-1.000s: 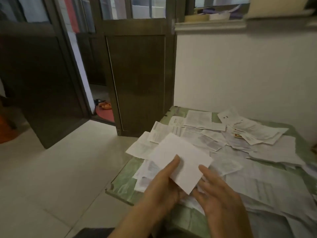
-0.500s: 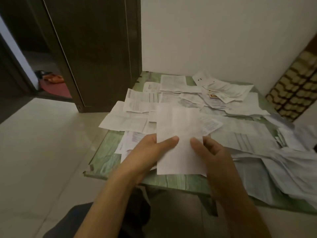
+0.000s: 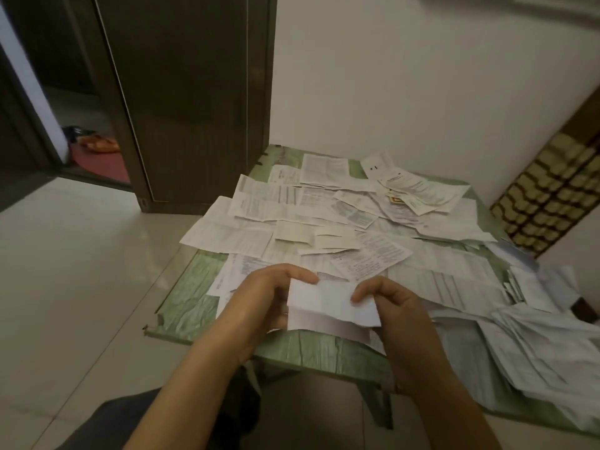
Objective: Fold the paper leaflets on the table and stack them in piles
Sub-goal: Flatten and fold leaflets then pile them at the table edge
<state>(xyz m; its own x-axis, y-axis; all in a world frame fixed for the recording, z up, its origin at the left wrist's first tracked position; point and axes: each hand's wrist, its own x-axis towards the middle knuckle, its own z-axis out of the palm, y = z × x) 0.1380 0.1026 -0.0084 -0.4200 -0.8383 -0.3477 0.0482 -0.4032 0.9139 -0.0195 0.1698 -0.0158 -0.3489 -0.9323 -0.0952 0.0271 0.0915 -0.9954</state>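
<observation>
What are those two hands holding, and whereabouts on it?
One white paper leaflet, folded over. The left hand pinches its left end; the right hand pinches its right end.

Dim room — white wall (image 3: 422, 76); dark door (image 3: 194, 92); pale tiled floor (image 3: 81, 254); green table (image 3: 191, 297).
</observation>
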